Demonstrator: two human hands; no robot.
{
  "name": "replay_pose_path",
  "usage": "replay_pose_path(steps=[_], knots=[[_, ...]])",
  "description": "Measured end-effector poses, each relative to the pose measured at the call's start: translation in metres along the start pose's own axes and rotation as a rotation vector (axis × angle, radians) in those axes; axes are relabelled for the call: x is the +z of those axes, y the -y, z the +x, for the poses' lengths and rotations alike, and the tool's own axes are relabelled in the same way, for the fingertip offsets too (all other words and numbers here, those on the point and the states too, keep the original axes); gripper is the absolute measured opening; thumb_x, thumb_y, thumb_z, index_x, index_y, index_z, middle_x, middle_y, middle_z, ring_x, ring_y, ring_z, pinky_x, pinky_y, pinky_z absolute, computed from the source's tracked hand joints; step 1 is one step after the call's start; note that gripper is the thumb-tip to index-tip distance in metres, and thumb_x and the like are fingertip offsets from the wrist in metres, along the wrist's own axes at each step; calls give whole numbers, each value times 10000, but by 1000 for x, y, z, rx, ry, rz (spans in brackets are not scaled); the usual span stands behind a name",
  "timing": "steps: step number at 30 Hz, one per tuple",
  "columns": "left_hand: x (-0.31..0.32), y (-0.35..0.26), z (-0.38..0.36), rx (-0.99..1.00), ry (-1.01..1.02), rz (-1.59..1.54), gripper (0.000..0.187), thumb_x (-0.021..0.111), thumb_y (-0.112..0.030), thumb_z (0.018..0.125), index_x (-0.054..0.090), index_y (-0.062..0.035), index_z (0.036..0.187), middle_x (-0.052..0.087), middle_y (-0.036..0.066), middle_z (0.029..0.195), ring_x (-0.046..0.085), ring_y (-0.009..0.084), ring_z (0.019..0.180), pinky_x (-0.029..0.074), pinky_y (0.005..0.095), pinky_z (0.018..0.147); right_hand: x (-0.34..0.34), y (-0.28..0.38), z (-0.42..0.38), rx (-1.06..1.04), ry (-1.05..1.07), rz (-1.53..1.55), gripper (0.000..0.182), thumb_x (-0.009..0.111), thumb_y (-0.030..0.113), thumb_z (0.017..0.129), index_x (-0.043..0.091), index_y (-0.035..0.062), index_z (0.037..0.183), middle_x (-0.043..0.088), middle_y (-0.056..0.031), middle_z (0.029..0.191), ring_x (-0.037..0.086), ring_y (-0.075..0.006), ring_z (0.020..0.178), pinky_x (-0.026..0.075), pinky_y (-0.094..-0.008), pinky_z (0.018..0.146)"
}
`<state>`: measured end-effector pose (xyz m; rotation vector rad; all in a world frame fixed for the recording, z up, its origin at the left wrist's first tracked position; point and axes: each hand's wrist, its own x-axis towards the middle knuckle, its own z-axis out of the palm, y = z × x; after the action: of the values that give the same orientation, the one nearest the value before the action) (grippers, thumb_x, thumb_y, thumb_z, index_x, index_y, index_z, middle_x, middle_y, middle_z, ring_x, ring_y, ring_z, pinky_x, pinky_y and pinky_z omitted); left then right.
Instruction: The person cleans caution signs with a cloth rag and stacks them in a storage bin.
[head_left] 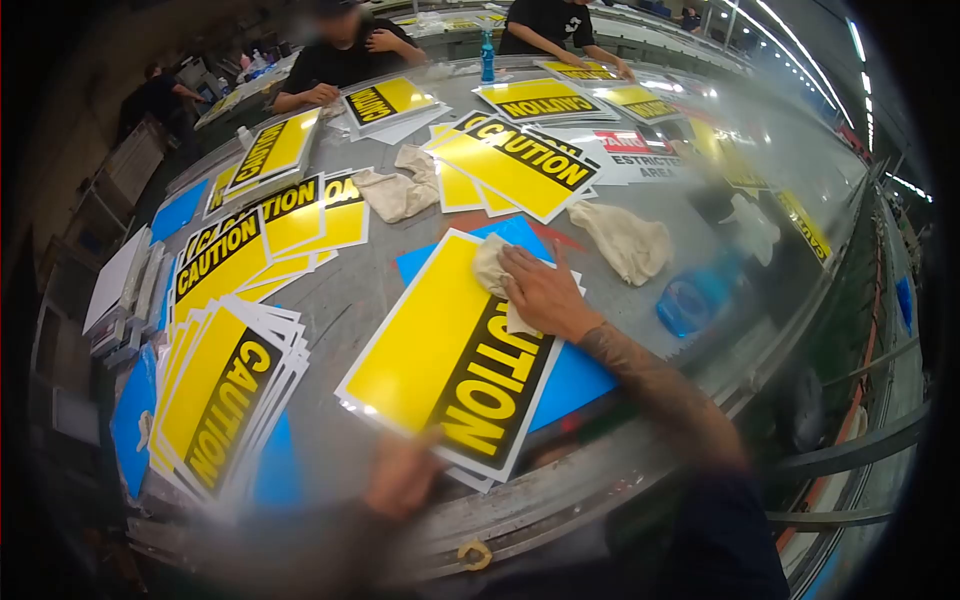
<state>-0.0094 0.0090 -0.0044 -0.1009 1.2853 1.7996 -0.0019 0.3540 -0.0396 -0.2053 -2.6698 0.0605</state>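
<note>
A yellow and black CAUTION sign [410,340] lies on a blue sheet [572,388] in front of me, with more sheet edges showing under it. My right hand [545,292] presses a cream cloth [492,268] onto the sign's upper part, covering some of its lettering. At the sign's lower edge is my left hand [405,474], blurred, its fingertips by the lettering; whether they grip the edge is unclear. Another cream cloth [625,240] lies beyond my right forearm, near a blue spray bottle [692,302] with a white head.
Fanned stacks of CAUTION signs [215,400] lie at left, beside white panels [118,280]. More signs [520,160] and a crumpled cloth [398,190] lie farther back. Two people [345,55] work across the table [340,290]. A tape ring [474,555] is at the near edge.
</note>
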Motion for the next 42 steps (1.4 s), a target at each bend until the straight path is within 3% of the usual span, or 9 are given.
replay_pose_path(steps=[5,7,12,18,31,35,38,40,42], knots=[[8,-5,-1,5,21,-38,493,540,97,1029,400,53,1500,565,225,1475,641,369,1303,616,531,1037,-27,55,-45,-295,133,166,440,569,235,1013,621,63,1414,589,-123,1523,524,-250,1466,268,-733,1209],[1,2,1,5,93,-81,470,530,97,1034,425,57,1490,572,225,1470,645,378,1294,614,531,1041,-25,5,-21,113,119,444,382,546,166,1002,647,40,1349,637,-165,1448,595,-322,1365,335,-627,1200],[-15,16,10,125,133,-68,540,616,39,996,464,-37,1509,595,137,1468,650,277,1284,623,483,1001,-41,27,-16,-8,220,159,415,494,156,1087,591,-65,1425,528,-312,1537,460,-476,1462,362,-512,1218],[-51,-53,-15,436,160,38,468,670,-32,995,547,-23,1447,667,106,1369,680,213,1208,629,417,974,-149,67,-56,55,465,549,317,517,252,1117,675,-16,1177,648,-227,744,702,-338,700,506,-400,666],[-426,-131,-116,889,-1198,798,483,663,-234,1047,590,2,1462,709,188,1322,685,303,1195,520,406,1013,-98,-25,-82,395,158,988,339,566,283,1116,679,-36,1109,619,-48,805,533,-97,788,475,-328,694],[-390,-129,-124,306,-1565,1250,669,632,-388,1068,453,3,1579,540,266,1504,582,424,1338,468,485,1087,-102,-19,-81,409,182,992,344,574,287,1114,673,-41,1087,609,-15,809,522,-76,774,459,-296,680],[-357,-128,-121,512,-1696,1587,679,636,-350,1075,390,-26,1619,403,238,1632,447,409,1457,415,510,1184,-94,-30,-83,435,154,1062,343,578,281,1111,686,-44,1123,627,1,828,536,-68,767,455,-278,675],[-248,-128,-106,955,-1253,1447,634,671,-252,1061,424,-22,1599,450,232,1607,487,393,1430,417,491,1183,-98,-24,-82,447,168,1051,345,579,282,1111,688,-45,1124,634,-1,829,549,-71,768,461,-283,677],[-139,-103,-83,739,-814,1164,579,711,-191,1029,501,-5,1536,573,213,1507,563,389,1351,417,461,1170,-93,-20,-81,426,160,1004,345,580,283,1110,691,-42,1128,657,-25,828,580,-83,766,477,-296,681]])
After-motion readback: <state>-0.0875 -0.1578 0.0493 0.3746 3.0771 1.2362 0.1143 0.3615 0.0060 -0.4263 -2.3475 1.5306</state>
